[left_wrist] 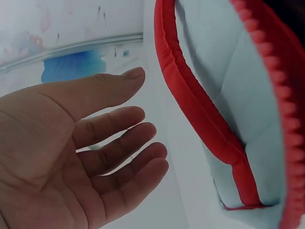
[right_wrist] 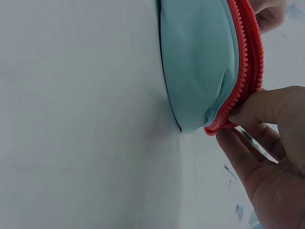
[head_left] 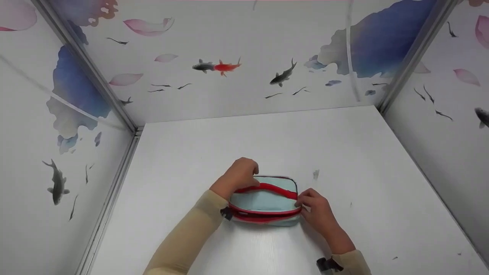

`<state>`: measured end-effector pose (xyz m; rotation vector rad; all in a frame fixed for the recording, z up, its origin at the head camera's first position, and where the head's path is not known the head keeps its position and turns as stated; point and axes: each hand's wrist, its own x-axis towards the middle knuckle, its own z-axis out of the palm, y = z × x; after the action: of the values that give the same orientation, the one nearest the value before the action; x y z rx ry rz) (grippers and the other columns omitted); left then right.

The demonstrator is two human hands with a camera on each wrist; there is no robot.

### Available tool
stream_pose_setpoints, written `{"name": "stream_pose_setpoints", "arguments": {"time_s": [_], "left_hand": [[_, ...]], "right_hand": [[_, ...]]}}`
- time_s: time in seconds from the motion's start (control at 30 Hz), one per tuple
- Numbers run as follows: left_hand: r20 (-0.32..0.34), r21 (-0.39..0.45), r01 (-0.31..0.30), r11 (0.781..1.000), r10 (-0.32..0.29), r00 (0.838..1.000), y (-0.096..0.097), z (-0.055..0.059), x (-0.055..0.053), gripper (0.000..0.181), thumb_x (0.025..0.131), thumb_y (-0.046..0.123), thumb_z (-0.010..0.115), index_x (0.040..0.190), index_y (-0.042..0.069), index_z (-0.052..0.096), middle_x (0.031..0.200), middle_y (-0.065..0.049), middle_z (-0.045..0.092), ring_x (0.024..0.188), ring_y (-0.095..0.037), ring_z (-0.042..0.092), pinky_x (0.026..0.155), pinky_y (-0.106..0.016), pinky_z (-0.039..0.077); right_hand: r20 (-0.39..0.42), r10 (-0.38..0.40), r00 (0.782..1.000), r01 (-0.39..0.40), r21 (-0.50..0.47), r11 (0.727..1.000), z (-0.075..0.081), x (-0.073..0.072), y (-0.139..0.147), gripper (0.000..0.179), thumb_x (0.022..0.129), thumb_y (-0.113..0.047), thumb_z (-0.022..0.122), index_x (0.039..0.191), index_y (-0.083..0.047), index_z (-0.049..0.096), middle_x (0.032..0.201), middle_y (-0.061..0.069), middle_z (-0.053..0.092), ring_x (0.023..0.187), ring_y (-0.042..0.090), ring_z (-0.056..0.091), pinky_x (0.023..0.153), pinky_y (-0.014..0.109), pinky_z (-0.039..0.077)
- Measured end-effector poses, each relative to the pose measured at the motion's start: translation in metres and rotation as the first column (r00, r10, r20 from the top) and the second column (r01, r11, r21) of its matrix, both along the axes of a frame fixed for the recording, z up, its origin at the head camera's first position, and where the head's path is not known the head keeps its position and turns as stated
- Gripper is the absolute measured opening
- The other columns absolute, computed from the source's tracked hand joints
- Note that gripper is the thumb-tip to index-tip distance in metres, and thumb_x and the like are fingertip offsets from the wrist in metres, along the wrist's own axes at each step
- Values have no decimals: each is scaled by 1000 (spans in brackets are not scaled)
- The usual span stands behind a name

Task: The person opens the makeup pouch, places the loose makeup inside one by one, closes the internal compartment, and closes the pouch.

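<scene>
A light blue zip pouch (head_left: 256, 200) with a red handle strap (head_left: 278, 189) sits on the white table. Its red zipper (right_wrist: 242, 62) stands parted along the near side, showing a dark gap. At the pouch's right end, my right hand (head_left: 318, 209) pinches the zipper's corner between thumb and fingers, as the right wrist view shows. My left hand (head_left: 240, 176) is over the far left part of the pouch, beside the strap. In the left wrist view its fingers (left_wrist: 128, 143) are loosely bent with nothing between them, apart from the strap. The inside of the pouch is hidden.
White panels with painted fish and petals enclose the table (head_left: 183, 152) at the back and both sides. Grey metal rails (head_left: 118, 103) run along the corners. Small dark marks (head_left: 316, 174) dot the tabletop.
</scene>
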<state>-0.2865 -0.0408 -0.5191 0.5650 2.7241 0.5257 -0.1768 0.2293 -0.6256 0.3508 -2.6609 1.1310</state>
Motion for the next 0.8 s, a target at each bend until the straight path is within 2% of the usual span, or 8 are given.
{"name": "stream_pose_setpoints", "arguments": {"time_s": [0.13, 0.23, 0.33, 0.43, 0.53, 0.63, 0.7, 0.8], "left_hand": [[65, -29, 50, 998, -48, 997, 13, -9, -11, 50, 86, 29, 89, 131, 11, 74, 130, -6, 71, 119, -21, 60, 109, -40, 53], [119, -69, 82, 994, -74, 990, 17, -19, -16, 60, 83, 33, 92, 136, 13, 72, 135, -3, 69, 124, -20, 58, 113, -40, 50], [122, -112, 113, 987, -100, 988, 21, -28, -18, 57, 83, 33, 92, 132, 13, 73, 127, -2, 72, 115, -19, 61, 108, -39, 53], [93, -150, 127, 981, -114, 989, 25, -33, -19, 46, 83, 31, 92, 122, 11, 77, 112, -1, 75, 100, -17, 62, 98, -36, 57], [65, -183, 128, 975, -118, 991, 31, -33, -20, 39, 81, 28, 93, 112, 11, 77, 101, 0, 74, 90, -17, 60, 90, -35, 58], [54, -205, 132, 970, -123, 991, 38, -32, -19, 36, 80, 25, 94, 107, 10, 76, 98, -1, 72, 87, -17, 58, 86, -35, 57], [66, -216, 127, 968, -115, 991, 42, -31, -18, 34, 80, 23, 94, 106, 9, 76, 97, -2, 73, 86, -18, 57, 85, -36, 58], [91, -219, 81, 972, -62, 994, 43, -29, -18, 35, 80, 22, 94, 108, 10, 76, 99, -1, 73, 86, -16, 57, 84, -36, 57]], "right_hand": [[72, -9, 997, 8, 16, 1000, 1, 0, -1, 40, 81, 20, 77, 83, -21, 79, 104, -3, 65, 102, 19, 69, 91, 39, 63], [109, -8, 994, 5, 28, 1000, 2, 0, -2, 39, 82, 20, 75, 84, -19, 80, 105, -1, 66, 105, 20, 69, 93, 40, 63], [130, 0, 991, -5, 36, 999, 5, 0, -3, 37, 83, 20, 75, 84, -17, 81, 105, -1, 66, 105, 21, 69, 94, 40, 63], [162, 4, 987, -13, 52, 999, 9, -1, -4, 36, 83, 19, 76, 85, -17, 82, 105, -1, 66, 105, 20, 68, 93, 40, 63], [204, 9, 979, -23, 68, 997, 13, -3, -3, 35, 84, 16, 78, 87, -18, 83, 106, -2, 65, 105, 19, 68, 93, 40, 63], [248, 21, 969, -39, 71, 997, 18, -7, 2, 34, 86, 15, 77, 88, -19, 83, 105, -3, 66, 105, 19, 68, 94, 41, 63], [269, 46, 962, -63, 55, 997, 21, -11, 6, 34, 87, 15, 73, 89, -17, 83, 103, -2, 68, 103, 20, 69, 93, 42, 63], [289, 76, 954, -88, 31, 996, 28, -26, 13, 34, 90, 16, 67, 97, -14, 81, 102, 0, 73, 102, 21, 70, 93, 45, 63]]}}
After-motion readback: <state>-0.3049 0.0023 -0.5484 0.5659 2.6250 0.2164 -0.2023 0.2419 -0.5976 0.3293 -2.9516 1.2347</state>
